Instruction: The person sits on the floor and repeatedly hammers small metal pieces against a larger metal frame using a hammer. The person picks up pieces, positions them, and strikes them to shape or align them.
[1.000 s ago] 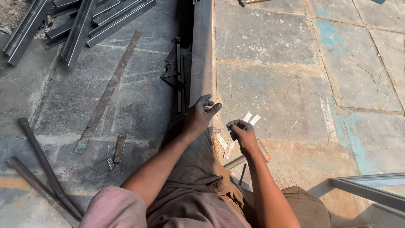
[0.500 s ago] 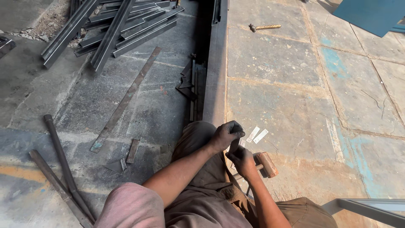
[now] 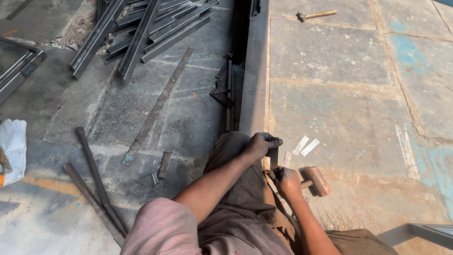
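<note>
I sit on the floor with both hands close together by my knee. My left hand [image 3: 263, 143] is closed, pinching a small dark flat metal piece [image 3: 274, 158] that stands upright on the stone floor beside the end of a long steel beam [image 3: 255, 71]. Just below it, my right hand [image 3: 283, 181] grips the handle of a hammer [image 3: 319, 181] with a rusty block head, which points to the right and rests low near the floor. Three small pale metal strips [image 3: 300, 145] lie right of my left hand.
A pile of steel bars [image 3: 141, 33] lies at the top left, with a flat strip [image 3: 158, 106] and two round rods [image 3: 94, 179] on the dark floor. A second hammer [image 3: 316, 15] lies far off. A white cloth [image 3: 12, 146] is at left, a metal frame [image 3: 420, 231] at bottom right.
My left hand, open by the beam a second ago, has closed on the small metal piece. My right hand has taken up the hammer. The view has tilted up and away.
</note>
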